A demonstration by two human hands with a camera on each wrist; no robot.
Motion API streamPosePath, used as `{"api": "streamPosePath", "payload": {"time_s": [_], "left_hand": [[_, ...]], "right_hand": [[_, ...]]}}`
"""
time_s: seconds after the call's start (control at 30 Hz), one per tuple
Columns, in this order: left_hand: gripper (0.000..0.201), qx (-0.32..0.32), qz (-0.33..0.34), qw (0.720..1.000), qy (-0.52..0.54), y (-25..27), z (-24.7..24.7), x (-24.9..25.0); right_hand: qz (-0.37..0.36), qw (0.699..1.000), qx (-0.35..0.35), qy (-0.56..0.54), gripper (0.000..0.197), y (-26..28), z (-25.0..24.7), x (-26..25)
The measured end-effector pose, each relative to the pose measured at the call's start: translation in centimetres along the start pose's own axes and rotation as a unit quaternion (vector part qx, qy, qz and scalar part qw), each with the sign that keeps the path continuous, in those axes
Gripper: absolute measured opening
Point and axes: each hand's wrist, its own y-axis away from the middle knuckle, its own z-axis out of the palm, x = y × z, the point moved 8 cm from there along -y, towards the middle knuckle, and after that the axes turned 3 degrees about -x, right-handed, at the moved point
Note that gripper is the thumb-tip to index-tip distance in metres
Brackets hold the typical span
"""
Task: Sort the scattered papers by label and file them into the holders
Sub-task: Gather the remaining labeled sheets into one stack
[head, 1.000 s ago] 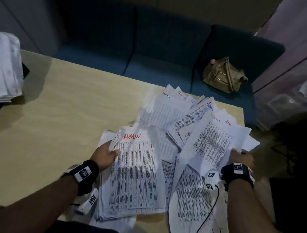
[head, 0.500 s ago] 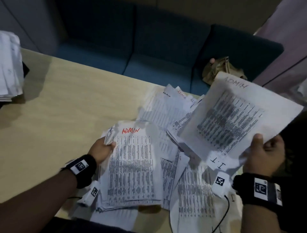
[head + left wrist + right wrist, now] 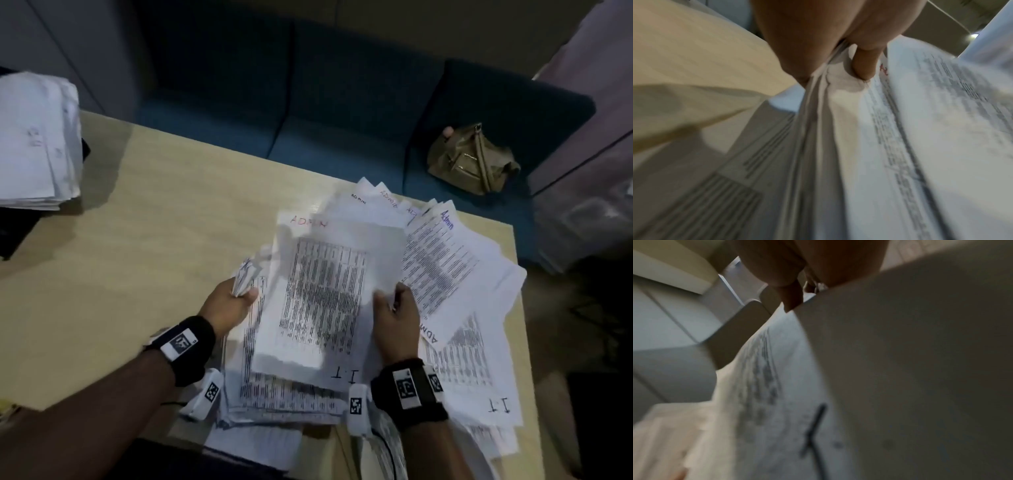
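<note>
1. Presently the right hand (image 3: 395,318) has its grip pinched on the right edge of an ADMIN sheet (image 3: 329,287), holding it over the gathered stack (image 3: 274,383).
2. The left hand (image 3: 227,303) grips the stack's upper left corner, thumb on top, fingers beneath.
3. More scattered papers (image 3: 455,260), labelled ADMIN and I.T, lie fanned on the bench (image 3: 164,212) to the right.
4. A tan bag (image 3: 474,159) sits on the blue sofa (image 3: 342,113) beyond.

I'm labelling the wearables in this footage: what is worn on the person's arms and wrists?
Forearms bare, no sleeves. Each wrist carries a black band with a white square tag printed with a black code. A small white module with another code hangs under each band; a thin black cable trails from the right one.
</note>
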Motion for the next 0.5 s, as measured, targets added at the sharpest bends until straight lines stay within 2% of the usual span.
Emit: {"api": "streamPosePath", "payload": {"time_s": [0.03,0.1,0.17,0.23,0.33,0.4,0.5], "left_hand": [[0.017,0.008,0.002,1.000,0.001,0.1,-0.4,-0.1],[0.017,0.023,-0.004,1.000,-0.004,0.3,-1.2,-0.7],[0.019,0.037,-0.014,0.999,0.006,0.4,-2.1,-1.7],[0.021,0.043,-0.021,0.998,0.029,0.5,-2.8,-2.5],[0.025,0.030,-0.040,0.994,0.101,0.7,-3.7,-3.1],[0.022,0.015,-0.037,0.990,0.134,0.6,-4.0,-3.3],[0.014,0.007,-0.019,0.993,0.116,0.1,-4.2,-3.9]], "right_hand": [[-0.034,0.998,-0.027,0.037,0.023,0.1,0.6,-1.5],[-0.103,0.991,-0.073,0.039,0.012,1.1,1.4,-5.2],[-0.163,0.982,-0.095,-0.009,0.011,2.8,1.3,-9.3],[-0.193,0.974,-0.088,-0.081,0.009,3.7,0.2,-12.1],[-0.182,0.975,-0.065,-0.106,0.007,3.2,-0.5,-12.7],[-0.147,0.987,-0.053,-0.036,0.007,2.0,0.4,-10.6],[-0.077,0.994,-0.055,0.064,0.009,0.4,2.8,-5.3]]}}
